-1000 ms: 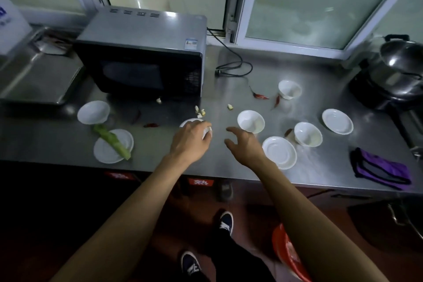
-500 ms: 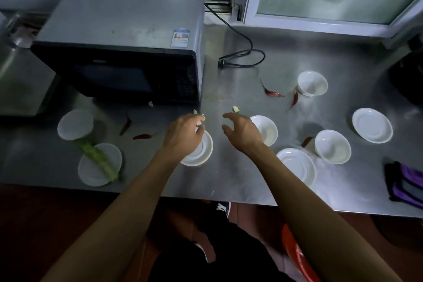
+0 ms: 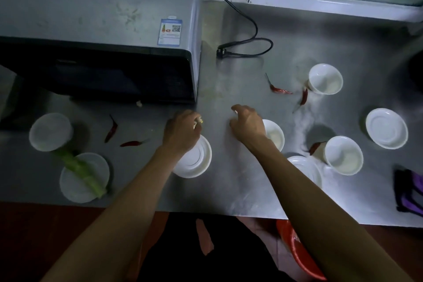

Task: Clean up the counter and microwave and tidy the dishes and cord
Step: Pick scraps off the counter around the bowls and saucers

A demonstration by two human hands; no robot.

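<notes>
My left hand hovers over the far rim of a white plate, its curled fingers holding pale garlic bits. A little to the right, my right hand is curled in front of a white bowl and pinches a small white garlic bit at its fingertips. The grey microwave stands at the back left, door closed. Its black cord loops on the steel counter, with the plug lying loose.
Several white bowls and plates are scattered to the right, among them a bowl and a plate. Red chillies lie about. At left, a green stalk rests across a plate. A purple cloth sits far right, a red bin below.
Both hands reached further onto the counter towards the garlic scraps. The left hand came off the plate and closed over the bits; the right closed on the lone piece. My view moved closer.
</notes>
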